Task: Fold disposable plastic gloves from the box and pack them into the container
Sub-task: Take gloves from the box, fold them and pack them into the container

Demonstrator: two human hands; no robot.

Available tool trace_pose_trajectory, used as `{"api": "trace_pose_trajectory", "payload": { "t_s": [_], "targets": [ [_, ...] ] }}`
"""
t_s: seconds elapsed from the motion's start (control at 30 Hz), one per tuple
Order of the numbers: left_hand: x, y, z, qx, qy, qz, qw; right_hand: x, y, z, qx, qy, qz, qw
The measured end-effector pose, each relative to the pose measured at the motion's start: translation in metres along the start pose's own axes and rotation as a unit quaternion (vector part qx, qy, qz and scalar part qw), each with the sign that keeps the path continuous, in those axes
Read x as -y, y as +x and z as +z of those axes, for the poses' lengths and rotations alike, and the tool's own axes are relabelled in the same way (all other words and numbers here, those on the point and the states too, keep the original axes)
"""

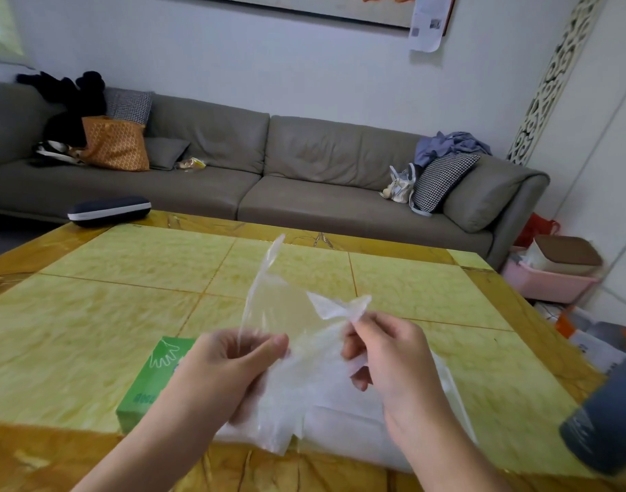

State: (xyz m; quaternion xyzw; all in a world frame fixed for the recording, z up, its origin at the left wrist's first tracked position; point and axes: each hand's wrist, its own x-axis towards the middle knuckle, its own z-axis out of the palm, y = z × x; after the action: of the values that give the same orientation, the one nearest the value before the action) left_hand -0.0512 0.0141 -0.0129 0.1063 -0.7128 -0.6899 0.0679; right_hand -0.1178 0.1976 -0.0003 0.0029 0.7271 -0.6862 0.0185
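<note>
Clear plastic glove (279, 307) being held above the yellow tiled table (102, 296) by both hands.

Green glove box (151, 374) is lying on the table at near left, partly hidden behind the left forearm. Left hand (229, 363) is curling its fingers and thumb round the glove's lower left edge, with one thin strip of film standing upward. Right hand (386, 353) is pinching a crumpled part of the same glove between thumb and fingertips. More clear plastic film (343, 420) is lying on the table under both hands; whether it is a container, cannot tell. Dark cylinder (606, 420) is sitting at far right, blurred.
</note>
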Motion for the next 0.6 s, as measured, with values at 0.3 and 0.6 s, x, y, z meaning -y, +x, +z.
{"api": "trace_pose_trajectory", "payload": {
  "t_s": [0.3,0.6],
  "targets": [
    [0.004,0.005,0.004,0.01,-0.044,0.023,0.999,0.0,0.003,-0.006,0.11,0.192,0.091,0.971],
    [-0.001,0.003,-0.004,0.044,-0.121,-0.011,0.992,-0.011,0.006,-0.006,0.085,0.001,-0.034,0.996]
  ]
}}
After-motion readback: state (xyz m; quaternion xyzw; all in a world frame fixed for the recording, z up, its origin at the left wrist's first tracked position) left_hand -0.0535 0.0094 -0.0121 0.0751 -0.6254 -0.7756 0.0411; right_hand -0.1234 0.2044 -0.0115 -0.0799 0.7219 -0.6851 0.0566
